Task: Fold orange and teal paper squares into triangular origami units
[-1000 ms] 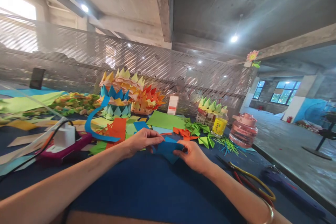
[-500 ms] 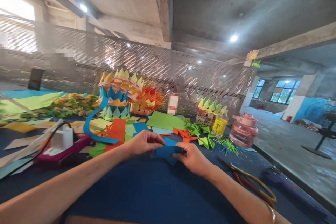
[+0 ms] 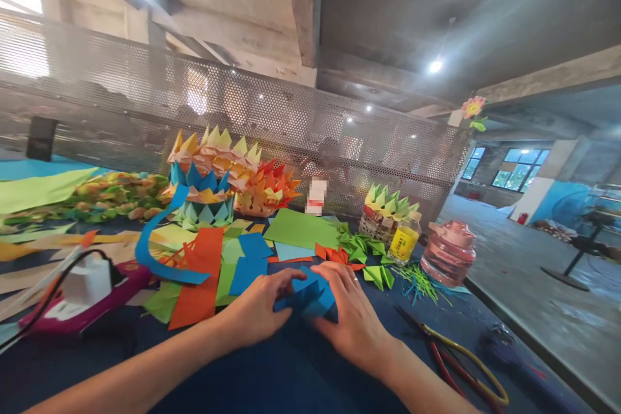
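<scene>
Between my hands, low over the dark blue table, is a folded piece of blue paper (image 3: 310, 294) with creased flaps. My left hand (image 3: 269, 307) is at its left side, thumb and fingers curved apart around the edge. My right hand (image 3: 347, 307) arches over its right side, fingers spread and the thumb below. Just left of my left hand lie blue paper pieces (image 3: 248, 275) and an orange sheet (image 3: 196, 281). Beyond the blue paper are orange folded pieces (image 3: 337, 253) and green folded pieces (image 3: 378, 275).
Folded-paper crowns (image 3: 206, 197) stand at the back left. A yellow-labelled bottle (image 3: 405, 239) and a pink jug (image 3: 449, 252) stand at the right, with scissors (image 3: 466, 362) nearer me. A magenta power strip (image 3: 87, 310) with cables lies left. A perforated screen (image 3: 272, 116) rises behind.
Both hands have loosened from a pinch and spread around the blue paper, which now sits lower with its folds more raised. The view has shifted slightly.
</scene>
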Action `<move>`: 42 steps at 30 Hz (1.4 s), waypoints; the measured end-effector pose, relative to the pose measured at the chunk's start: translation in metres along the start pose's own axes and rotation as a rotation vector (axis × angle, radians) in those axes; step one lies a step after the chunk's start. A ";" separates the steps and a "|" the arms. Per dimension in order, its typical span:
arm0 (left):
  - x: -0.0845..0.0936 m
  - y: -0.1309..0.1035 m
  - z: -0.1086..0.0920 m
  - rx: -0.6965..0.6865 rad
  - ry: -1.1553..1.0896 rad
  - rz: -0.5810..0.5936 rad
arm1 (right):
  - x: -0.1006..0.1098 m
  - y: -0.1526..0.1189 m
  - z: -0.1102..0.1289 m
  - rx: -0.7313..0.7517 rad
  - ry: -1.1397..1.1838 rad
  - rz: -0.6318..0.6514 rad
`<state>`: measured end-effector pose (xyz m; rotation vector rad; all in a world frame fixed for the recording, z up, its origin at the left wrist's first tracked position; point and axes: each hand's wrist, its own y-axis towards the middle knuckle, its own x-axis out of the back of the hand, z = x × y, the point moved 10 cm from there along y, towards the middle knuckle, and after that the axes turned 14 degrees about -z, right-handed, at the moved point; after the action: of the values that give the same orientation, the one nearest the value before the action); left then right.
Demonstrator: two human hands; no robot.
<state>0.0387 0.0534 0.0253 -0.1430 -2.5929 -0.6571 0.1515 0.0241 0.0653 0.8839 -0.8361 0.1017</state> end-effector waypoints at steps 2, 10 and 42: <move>0.002 0.000 0.000 -0.009 0.007 -0.028 | -0.002 -0.004 0.018 0.122 -0.026 0.022; -0.006 -0.005 0.004 0.031 -0.036 0.002 | -0.010 -0.017 0.049 0.406 -0.083 0.025; 0.000 -0.068 -0.052 -0.762 0.319 -0.108 | -0.028 -0.018 -0.022 -0.173 0.239 0.313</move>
<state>0.0459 -0.0309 0.0374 -0.1204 -1.9424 -1.5406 0.1527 0.0353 0.0272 0.5603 -0.7410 0.3947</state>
